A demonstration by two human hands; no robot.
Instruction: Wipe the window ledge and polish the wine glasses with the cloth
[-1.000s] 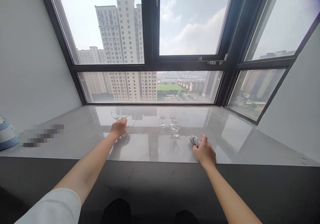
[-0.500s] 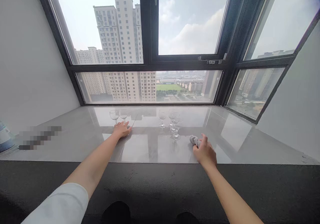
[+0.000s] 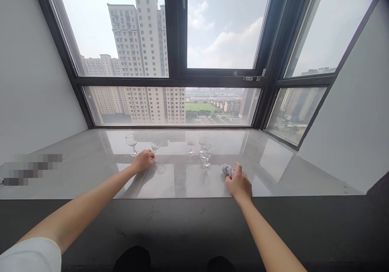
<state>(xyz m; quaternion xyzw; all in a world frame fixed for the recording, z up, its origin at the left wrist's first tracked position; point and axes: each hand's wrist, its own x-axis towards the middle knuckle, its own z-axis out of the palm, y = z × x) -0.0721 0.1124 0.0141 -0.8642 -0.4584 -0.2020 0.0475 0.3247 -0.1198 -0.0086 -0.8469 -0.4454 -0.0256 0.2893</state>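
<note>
The left hand [image 3: 143,160] pinched a wine glass [image 3: 156,145] by its stem; the right hand [image 3: 239,183] clutched a cloth [image 3: 227,170]. Wiping seemed next, needing the glass lifted toward the cloth.

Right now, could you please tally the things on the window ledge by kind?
Wine glasses: 5 (one standing apart at left, one at the left hand, three clustered)
Grey cloth: 1, under the right hand
Total: 6

A pixelated patch [image 3: 32,168] blurs whatever lies at the worktop's left edge. The left hand [image 3: 142,160] covers the stem of one wine glass [image 3: 156,144], so the grip stays unclear. The right hand [image 3: 238,183] hides most of the grey cloth [image 3: 227,170]. Three glasses [image 3: 202,148] overlap mid-worktop, hard to separate.
</note>
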